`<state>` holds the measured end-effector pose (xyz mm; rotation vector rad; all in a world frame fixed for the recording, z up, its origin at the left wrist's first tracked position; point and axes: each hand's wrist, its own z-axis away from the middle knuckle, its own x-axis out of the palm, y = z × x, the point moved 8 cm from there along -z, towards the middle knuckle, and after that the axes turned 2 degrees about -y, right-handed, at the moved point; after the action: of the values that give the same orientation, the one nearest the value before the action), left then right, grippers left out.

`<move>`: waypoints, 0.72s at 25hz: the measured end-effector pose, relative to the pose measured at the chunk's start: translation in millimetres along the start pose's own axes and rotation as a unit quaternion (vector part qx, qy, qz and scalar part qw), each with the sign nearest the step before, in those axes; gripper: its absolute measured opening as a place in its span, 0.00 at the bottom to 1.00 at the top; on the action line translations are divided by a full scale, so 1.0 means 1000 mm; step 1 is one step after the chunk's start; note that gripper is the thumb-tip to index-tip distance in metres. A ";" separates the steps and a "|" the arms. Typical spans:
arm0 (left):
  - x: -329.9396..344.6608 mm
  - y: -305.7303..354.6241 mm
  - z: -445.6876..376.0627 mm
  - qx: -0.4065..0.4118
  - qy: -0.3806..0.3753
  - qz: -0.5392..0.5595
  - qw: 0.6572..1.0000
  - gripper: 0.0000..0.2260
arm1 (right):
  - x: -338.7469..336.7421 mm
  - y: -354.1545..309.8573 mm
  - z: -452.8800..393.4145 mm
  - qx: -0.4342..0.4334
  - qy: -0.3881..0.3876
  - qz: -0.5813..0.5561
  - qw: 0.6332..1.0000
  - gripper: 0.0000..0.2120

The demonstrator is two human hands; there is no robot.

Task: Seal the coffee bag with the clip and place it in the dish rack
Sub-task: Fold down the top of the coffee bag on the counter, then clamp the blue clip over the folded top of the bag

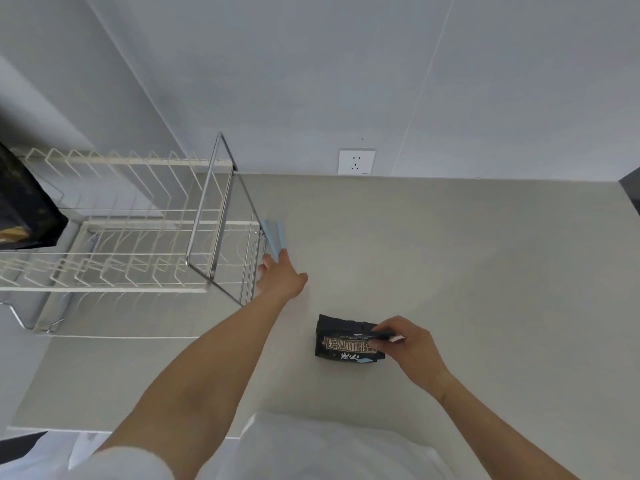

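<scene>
Head view: left hand [282, 273] reaches out, fingers spread and unclenched, touching the blue clip [274, 239] beside the rack [221, 202]. Right hand [408, 344] pinches the black bag [343, 341] (flat on the tabletop [450, 254]), grip closed on its edge.

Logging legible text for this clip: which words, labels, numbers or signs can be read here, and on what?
"焙炒咖啡豆": gold characters across the black coffee bag that the right hand holds on the counter.
Smaller pale characters below that on the bag: too blurred to read.
Dark package in the dish rack: print unreadable.
Wall socket, blue clip: no text.
</scene>
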<state>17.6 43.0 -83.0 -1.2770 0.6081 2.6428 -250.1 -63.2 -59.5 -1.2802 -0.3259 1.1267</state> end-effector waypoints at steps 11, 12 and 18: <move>0.003 0.006 0.003 0.113 0.091 -0.100 0.984 0.13 | 0.000 -0.002 0.001 0.023 -0.008 0.000 1.000 0.19; 0.006 0.004 0.006 0.125 0.090 -0.094 0.984 0.12 | 0.000 -0.003 0.001 0.022 -0.008 0.003 1.000 0.19; 0.014 -0.005 0.020 0.124 0.093 -0.109 0.982 0.12 | 0.000 -0.006 0.004 0.020 -0.008 0.011 1.000 0.19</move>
<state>-3.9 54.8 -84.3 -1.4307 0.7493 2.2116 -250.5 -60.2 -53.3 -1.2428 -0.3012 1.1580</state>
